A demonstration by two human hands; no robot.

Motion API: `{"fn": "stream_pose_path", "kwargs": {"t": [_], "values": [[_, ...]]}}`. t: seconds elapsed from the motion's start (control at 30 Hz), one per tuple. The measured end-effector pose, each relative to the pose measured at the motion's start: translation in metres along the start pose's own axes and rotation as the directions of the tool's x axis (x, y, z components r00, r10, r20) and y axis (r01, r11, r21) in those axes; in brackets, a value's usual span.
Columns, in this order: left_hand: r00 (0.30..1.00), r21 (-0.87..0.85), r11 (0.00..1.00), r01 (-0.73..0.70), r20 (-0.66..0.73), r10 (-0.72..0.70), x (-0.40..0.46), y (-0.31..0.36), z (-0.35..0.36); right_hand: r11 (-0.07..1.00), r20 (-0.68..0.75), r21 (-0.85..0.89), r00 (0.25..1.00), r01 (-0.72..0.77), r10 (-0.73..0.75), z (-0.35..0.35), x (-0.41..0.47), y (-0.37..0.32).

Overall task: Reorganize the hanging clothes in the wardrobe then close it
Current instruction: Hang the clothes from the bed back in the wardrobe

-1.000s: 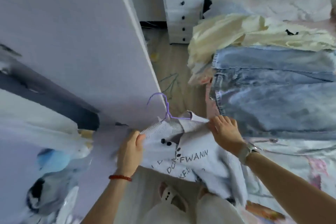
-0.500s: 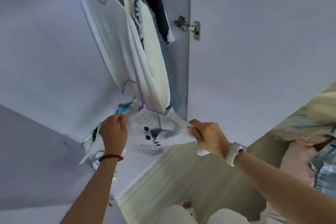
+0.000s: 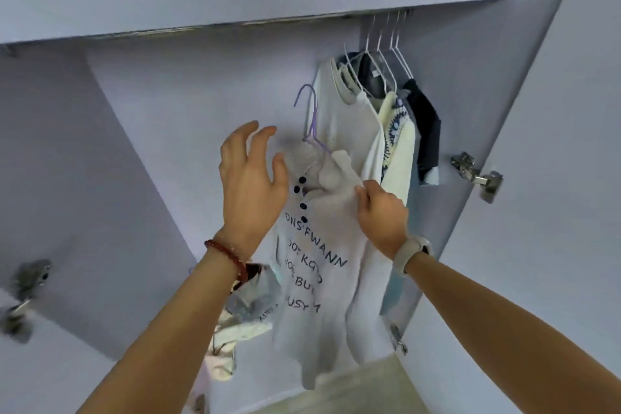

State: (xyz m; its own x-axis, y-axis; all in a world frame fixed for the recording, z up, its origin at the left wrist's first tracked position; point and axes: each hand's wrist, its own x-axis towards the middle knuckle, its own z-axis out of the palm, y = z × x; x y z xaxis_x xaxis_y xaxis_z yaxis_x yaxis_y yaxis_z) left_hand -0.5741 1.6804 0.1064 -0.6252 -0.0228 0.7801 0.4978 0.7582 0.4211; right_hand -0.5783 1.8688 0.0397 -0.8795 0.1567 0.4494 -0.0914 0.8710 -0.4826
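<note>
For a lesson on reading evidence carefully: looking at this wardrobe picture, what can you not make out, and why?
Head view:
- Hanging rail: hidden behind the shelf board; only the white hangers' necks show.
- Printed shirt: its left side lies behind the left hand, so the lettering is partly cut off.
- Right hand pinches the shirt's shoulder; its fingertips are buried in the fabric.
- Dark garment: mostly hidden behind the cream knit.
- Left hinge: motion-blurred.
</note>
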Motion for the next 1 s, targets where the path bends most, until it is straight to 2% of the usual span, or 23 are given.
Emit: {"fn": "stream_pose_path", "kwargs": {"t": [0.1,0.2,0.27,0.4,0.57,0.67,0.73,0.87,0.93,1.0], "values": [[0.973,0.204,0.964,-0.168,-0.123,0.195,0.04,0.02,-0.002,0.998,-0.04,0.014,0.997,-0.067,0.067,-0.006,0.047,-0.016],[0.938,0.38,0.888,-0.26,-0.12,0.326,0.075,0.035,0.003,0.993,-0.119,0.064,0.988,-0.095,0.103,-0.009,0.09,-0.03],[0.945,0.468,0.848,-0.247,-0.075,0.317,0.094,0.039,0.01,0.99,-0.158,0.123,0.983,-0.07,0.09,-0.009,0.114,-0.034],[0.978,0.523,0.834,-0.174,-0.006,0.208,0.112,0.026,0.027,0.982,-0.109,0.148,0.985,-0.115,0.132,-0.008,0.154,-0.037],[0.982,0.571,0.805,-0.159,0.005,0.19,0.112,0.019,0.036,0.985,0.068,0.099,0.988,-0.143,0.137,0.004,0.178,-0.024],[0.983,0.568,0.809,-0.15,-0.002,0.183,0.113,0.021,0.035,0.983,0.11,0.099,0.983,-0.156,0.145,0.011,0.169,-0.017],[0.984,0.533,0.834,-0.141,-0.018,0.178,0.109,0.022,0.035,0.984,0.112,0.149,0.99,-0.096,0.08,0.012,0.159,-0.014],[0.993,0.422,0.9,-0.106,-0.008,0.121,0.079,0.017,0.052,0.963,-0.017,0.221,0.988,0.153,-0.153,-0.001,0.128,0.004],[0.996,0.4,0.913,-0.081,0.064,0.06,0.058,0.011,0.065,0.958,-0.085,0.136,0.966,0.253,-0.243,-0.012,0.107,0.018],[0.989,0.373,0.924,-0.084,0.144,0.032,0.037,0.007,0.078,0.959,-0.097,-0.01,0.954,0.283,-0.283,-0.023,0.083,0.036]]}}
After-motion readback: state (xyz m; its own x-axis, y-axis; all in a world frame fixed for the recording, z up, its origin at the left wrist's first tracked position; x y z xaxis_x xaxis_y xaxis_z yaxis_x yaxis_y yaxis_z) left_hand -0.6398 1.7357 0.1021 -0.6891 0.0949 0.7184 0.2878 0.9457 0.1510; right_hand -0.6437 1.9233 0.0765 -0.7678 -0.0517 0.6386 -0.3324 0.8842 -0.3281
